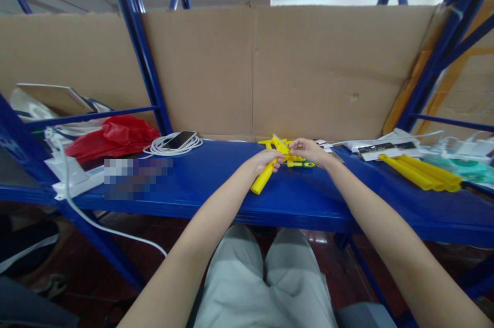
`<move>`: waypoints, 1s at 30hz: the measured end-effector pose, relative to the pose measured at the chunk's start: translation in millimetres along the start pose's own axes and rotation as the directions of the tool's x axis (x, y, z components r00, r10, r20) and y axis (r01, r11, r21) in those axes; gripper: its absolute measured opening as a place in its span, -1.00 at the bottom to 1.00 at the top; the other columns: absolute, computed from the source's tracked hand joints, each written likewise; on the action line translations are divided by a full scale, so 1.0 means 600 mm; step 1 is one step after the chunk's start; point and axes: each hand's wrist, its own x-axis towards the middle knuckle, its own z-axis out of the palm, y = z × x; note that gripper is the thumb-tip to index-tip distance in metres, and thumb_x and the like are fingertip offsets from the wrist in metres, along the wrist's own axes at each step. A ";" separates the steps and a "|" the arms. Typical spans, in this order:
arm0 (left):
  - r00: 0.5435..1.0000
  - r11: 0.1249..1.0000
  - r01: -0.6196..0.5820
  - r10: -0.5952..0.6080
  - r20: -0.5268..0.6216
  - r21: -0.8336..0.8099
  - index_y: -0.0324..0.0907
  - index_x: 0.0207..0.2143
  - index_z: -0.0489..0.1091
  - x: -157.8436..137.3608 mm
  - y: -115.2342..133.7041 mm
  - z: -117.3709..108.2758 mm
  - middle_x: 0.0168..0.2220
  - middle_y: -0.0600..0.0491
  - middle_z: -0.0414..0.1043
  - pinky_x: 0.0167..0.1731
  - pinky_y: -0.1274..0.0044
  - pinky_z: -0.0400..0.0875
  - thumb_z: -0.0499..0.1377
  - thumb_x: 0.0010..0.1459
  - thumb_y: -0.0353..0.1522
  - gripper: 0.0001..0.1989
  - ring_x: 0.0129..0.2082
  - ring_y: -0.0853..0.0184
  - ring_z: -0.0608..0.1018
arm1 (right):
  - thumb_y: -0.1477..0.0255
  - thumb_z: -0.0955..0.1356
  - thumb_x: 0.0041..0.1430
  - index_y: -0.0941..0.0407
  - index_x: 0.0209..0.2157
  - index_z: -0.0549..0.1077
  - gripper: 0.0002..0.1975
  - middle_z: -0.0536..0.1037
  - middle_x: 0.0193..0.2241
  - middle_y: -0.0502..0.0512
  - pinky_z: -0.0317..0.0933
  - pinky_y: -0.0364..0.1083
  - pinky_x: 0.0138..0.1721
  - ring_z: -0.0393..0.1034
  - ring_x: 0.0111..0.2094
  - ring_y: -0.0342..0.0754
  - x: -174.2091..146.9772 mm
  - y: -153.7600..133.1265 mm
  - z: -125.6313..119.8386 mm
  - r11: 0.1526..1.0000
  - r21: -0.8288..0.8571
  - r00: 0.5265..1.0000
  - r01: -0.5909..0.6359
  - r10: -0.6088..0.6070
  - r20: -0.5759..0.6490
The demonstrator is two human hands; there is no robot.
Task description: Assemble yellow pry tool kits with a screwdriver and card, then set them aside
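My left hand [267, 161] is wrapped around a yellow tube-shaped handle [262, 179], whose lower end points down toward the shelf's front edge. Above that hand shows a yellow angled head piece [279, 143] in line with the handle. My right hand [307, 151] is close beside the head, its fingers bent together; what is between its fingertips is hidden. Several more yellow plastic parts [265, 142] lie behind and around the hands. A green-and-yellow screwdriver [305, 165] lies flat just below my right hand.
The blue shelf [216, 173] backs onto a cardboard wall [208, 75]. At right lie several yellow tubes [420, 172] and a black-and-white label pack [389, 150]. To the left are a phone [179, 139] on coiled white cable [154, 148], a red bag [119, 135] and a power strip [83, 184].
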 end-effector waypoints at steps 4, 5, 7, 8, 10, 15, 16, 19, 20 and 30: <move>1.000 1.000 -0.008 0.008 -0.004 0.000 -0.18 -0.40 0.18 0.000 0.000 0.000 -0.70 0.27 0.10 -0.76 0.71 0.01 -0.05 0.22 -0.58 -0.82 -0.80 0.58 0.12 | 0.59 0.42 -0.06 0.14 -0.42 0.40 -0.85 0.50 -0.46 -0.01 0.34 -0.04 -0.13 0.41 -0.36 -0.15 -0.001 -0.006 0.004 1.000 -0.004 0.999 -0.016 0.016 -0.038; 1.000 1.000 -0.011 0.011 -0.004 0.000 -0.18 -0.40 0.18 0.000 -0.001 0.000 -0.70 0.27 0.10 -0.76 0.71 0.01 -0.05 0.22 -0.58 -0.82 -0.80 0.58 0.13 | 0.60 0.42 -0.06 0.14 -0.42 0.40 -0.85 0.49 -0.46 -0.02 0.34 -0.04 -0.13 0.41 -0.37 -0.16 -0.002 -0.007 0.005 1.000 -0.003 0.999 -0.021 0.021 -0.043; 1.000 1.000 -0.016 0.016 -0.008 0.000 -0.18 -0.40 0.18 0.000 0.000 0.001 -0.69 0.27 0.10 -0.76 0.71 0.01 -0.04 0.22 -0.58 -0.82 -0.80 0.58 0.13 | 0.62 0.41 -0.07 0.14 -0.43 0.39 -0.84 0.49 -0.47 -0.02 0.34 -0.04 -0.12 0.40 -0.37 -0.16 -0.002 -0.008 0.006 1.000 0.002 0.999 -0.028 0.028 -0.045; 1.000 1.000 -0.016 0.016 -0.013 0.001 -0.18 -0.40 0.19 0.000 0.000 0.001 -0.69 0.27 0.10 -0.76 0.71 0.01 -0.03 0.22 -0.58 -0.82 -0.80 0.58 0.13 | 0.63 0.41 -0.07 0.14 -0.43 0.39 -0.84 0.49 -0.47 -0.03 0.34 -0.04 -0.12 0.40 -0.37 -0.16 -0.002 -0.009 0.006 0.999 0.007 0.998 -0.032 0.033 -0.047; 1.000 1.000 -0.013 0.013 -0.023 0.005 -0.18 -0.40 0.20 -0.001 0.002 0.002 -0.69 0.27 0.09 -0.76 0.70 0.00 -0.03 0.21 -0.58 -0.83 -0.81 0.58 0.13 | 0.64 0.40 -0.06 0.14 -0.43 0.39 -0.84 0.48 -0.48 -0.03 0.34 -0.05 -0.13 0.39 -0.39 -0.17 -0.003 -0.011 0.007 0.999 0.018 0.998 -0.037 0.038 -0.044; 0.999 1.000 -0.012 0.013 -0.032 0.026 -0.19 -0.39 0.21 -0.005 0.004 0.005 -0.70 0.27 0.08 -0.76 0.70 -0.01 -0.04 0.22 -0.58 -0.83 -0.81 0.58 0.12 | 0.65 0.40 -0.06 0.14 -0.44 0.39 -0.83 0.46 -0.51 -0.05 0.34 -0.08 -0.17 0.37 -0.43 -0.18 -0.003 -0.012 0.009 1.000 0.013 0.999 -0.021 0.022 -0.036; 0.999 0.999 -0.016 0.017 -0.035 0.032 -0.19 -0.38 0.21 -0.006 0.005 0.005 -0.70 0.27 0.08 -0.76 0.70 -0.01 -0.04 0.23 -0.58 -0.83 -0.81 0.58 0.12 | 0.64 0.41 -0.06 0.14 -0.44 0.39 -0.83 0.46 -0.52 -0.04 0.35 -0.08 -0.18 0.37 -0.43 -0.18 -0.002 -0.010 0.010 1.000 0.007 0.999 -0.010 0.010 -0.037; 0.999 0.999 -0.022 0.023 -0.032 0.039 -0.19 -0.37 0.21 -0.007 0.004 0.006 -0.71 0.28 0.08 -0.76 0.70 -0.01 -0.05 0.24 -0.58 -0.82 -0.82 0.58 0.11 | 0.60 0.43 -0.07 0.13 -0.44 0.40 -0.84 0.47 -0.50 -0.02 0.35 -0.08 -0.21 0.37 -0.43 -0.17 0.003 0.000 0.009 1.000 -0.015 0.999 0.026 -0.026 -0.048; 0.999 0.999 -0.024 0.025 -0.025 0.037 -0.19 -0.37 0.21 -0.007 0.004 0.005 -0.71 0.28 0.08 -0.77 0.70 -0.01 -0.06 0.24 -0.58 -0.82 -0.82 0.59 0.11 | 0.59 0.44 -0.07 0.13 -0.43 0.40 -0.84 0.47 -0.49 -0.01 0.36 -0.08 -0.23 0.36 -0.43 -0.16 0.005 0.004 0.009 0.999 -0.025 0.998 0.032 -0.033 -0.057; 0.997 0.994 -0.052 0.058 0.054 -0.093 -0.16 -0.35 0.16 0.002 0.001 -0.008 -0.67 0.28 0.11 -0.76 0.73 -0.02 0.01 0.17 -0.58 -0.85 -0.81 0.59 0.12 | 0.53 0.44 -0.05 0.09 -0.14 0.39 -0.63 0.55 -0.24 0.08 0.36 -0.03 -0.14 0.45 -0.22 -0.08 0.006 0.009 0.006 0.987 0.160 0.997 -0.032 0.042 -0.058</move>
